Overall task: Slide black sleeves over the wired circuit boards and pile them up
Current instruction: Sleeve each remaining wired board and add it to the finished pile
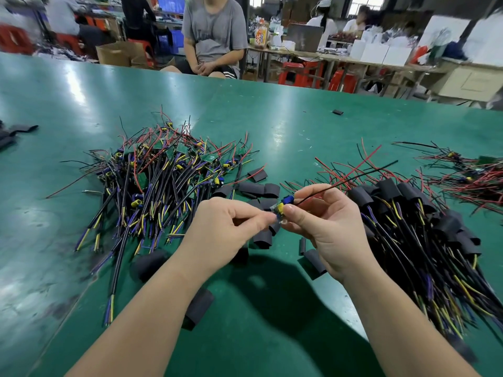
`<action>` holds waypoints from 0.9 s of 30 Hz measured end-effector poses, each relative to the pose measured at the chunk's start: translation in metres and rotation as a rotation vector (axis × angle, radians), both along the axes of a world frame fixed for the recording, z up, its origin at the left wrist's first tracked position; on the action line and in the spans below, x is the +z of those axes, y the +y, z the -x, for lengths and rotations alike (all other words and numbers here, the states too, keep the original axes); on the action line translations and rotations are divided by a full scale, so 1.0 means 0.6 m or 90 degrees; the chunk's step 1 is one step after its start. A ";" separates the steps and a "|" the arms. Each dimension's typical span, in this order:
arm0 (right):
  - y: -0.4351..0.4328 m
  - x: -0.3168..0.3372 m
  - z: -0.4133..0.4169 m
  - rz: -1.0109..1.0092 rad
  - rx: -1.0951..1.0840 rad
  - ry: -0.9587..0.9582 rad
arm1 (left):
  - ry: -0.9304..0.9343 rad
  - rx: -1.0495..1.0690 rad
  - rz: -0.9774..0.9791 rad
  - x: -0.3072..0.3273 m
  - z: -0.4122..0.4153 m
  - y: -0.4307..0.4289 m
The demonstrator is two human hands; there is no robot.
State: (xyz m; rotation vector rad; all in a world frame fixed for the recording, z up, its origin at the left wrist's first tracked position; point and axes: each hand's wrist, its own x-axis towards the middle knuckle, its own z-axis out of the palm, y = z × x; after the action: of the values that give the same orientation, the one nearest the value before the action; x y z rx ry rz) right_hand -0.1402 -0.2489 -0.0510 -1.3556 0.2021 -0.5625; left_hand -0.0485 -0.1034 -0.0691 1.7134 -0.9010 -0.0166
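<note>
Left hand (228, 224) and right hand (326, 227) both pinch one circuit board (281, 206), its long axis and black lead (353, 178) pointing up-right.

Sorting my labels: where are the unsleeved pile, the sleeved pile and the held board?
unsleeved pile (209, 158): head view, green board mid-heap
sleeved pile (388, 187): head view, top black sleeve
held board (287, 200): head view, blue-yellow component

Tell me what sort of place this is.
Likely an electronics assembly workshop: a green table holds a heap of wired circuit boards and a sleeved pile; other people sit at benches behind.
</note>
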 end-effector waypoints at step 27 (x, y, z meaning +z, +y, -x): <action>-0.040 0.007 0.026 0.816 0.084 0.579 | -0.090 0.109 -0.258 0.006 -0.042 0.038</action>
State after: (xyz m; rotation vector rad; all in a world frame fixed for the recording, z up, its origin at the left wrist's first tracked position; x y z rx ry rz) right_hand -0.1556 -0.2727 -0.0467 -2.8027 0.5264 0.1803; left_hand -0.0235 -0.0808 -0.0657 2.1889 -0.8922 0.0387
